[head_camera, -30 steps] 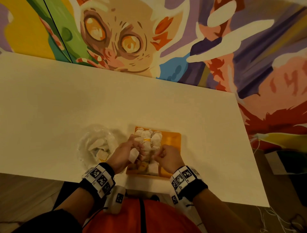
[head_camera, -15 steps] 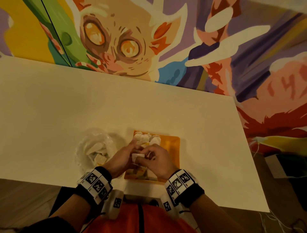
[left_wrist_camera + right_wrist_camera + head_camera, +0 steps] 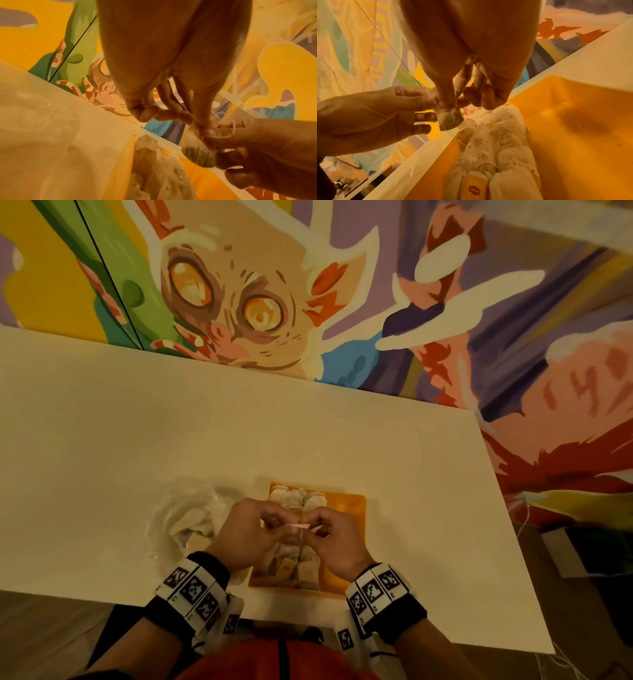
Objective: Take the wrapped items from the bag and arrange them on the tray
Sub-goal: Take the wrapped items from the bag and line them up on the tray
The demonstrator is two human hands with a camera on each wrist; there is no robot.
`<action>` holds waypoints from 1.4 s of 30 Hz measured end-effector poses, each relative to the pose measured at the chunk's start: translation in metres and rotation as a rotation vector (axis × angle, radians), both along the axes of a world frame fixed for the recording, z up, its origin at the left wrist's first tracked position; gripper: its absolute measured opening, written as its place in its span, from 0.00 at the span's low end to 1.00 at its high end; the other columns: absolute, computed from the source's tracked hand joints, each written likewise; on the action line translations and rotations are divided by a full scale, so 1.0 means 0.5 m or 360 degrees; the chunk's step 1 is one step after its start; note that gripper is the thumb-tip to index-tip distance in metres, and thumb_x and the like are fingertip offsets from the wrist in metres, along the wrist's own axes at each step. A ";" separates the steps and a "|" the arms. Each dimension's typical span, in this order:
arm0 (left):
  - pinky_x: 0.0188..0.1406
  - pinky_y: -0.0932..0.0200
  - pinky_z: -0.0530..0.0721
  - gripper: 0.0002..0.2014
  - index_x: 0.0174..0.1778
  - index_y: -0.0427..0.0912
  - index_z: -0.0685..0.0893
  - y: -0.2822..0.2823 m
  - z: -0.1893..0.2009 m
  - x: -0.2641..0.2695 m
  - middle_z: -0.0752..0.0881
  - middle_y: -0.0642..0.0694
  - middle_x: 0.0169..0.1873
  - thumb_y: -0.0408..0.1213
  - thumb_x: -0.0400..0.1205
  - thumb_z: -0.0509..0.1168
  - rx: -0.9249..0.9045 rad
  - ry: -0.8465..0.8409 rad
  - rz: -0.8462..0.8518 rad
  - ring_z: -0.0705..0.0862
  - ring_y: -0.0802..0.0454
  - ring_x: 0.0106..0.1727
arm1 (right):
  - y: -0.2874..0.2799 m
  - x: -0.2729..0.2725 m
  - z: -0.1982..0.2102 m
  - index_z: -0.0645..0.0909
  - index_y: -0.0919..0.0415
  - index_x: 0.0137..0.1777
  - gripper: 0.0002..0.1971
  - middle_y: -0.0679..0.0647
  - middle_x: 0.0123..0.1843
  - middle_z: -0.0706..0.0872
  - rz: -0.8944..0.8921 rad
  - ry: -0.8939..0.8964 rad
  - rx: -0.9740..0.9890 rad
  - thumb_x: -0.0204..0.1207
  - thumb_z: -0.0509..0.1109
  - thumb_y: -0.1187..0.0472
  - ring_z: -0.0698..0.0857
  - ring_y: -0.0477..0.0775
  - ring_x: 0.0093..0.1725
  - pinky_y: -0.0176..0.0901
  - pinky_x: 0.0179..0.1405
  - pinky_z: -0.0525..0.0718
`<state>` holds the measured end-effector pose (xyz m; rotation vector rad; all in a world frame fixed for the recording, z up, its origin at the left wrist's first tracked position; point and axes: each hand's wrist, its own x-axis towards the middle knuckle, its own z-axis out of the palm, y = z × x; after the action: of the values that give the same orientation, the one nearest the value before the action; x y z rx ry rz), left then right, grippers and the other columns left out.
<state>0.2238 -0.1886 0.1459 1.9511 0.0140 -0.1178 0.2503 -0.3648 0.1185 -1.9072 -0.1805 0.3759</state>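
Both hands meet above the orange tray (image 3: 346, 508), the left hand (image 3: 245, 534) and right hand (image 3: 337, 537) each pinching one tea bag (image 3: 449, 119) between fingertips, clear of the tea bags (image 3: 496, 152) lined in the tray. The plastic bag (image 3: 186, 518) lies just left on the worktop (image 3: 137, 440).
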 end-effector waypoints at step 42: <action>0.30 0.78 0.75 0.18 0.64 0.43 0.83 0.020 -0.090 0.005 0.83 0.48 0.55 0.29 0.78 0.69 0.0542 0.0212 0.0219 0.84 0.56 0.43 | 0.007 0.143 -0.037 0.79 0.62 0.51 0.07 0.62 0.65 0.83 -0.0460 0.0579 -0.1328 0.81 0.68 0.58 0.82 0.61 0.65 0.44 0.51 0.84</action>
<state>0.2261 -0.1784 0.1010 2.2709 0.2715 -0.1627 0.3220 -0.3614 0.1002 -2.5779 0.5749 0.6572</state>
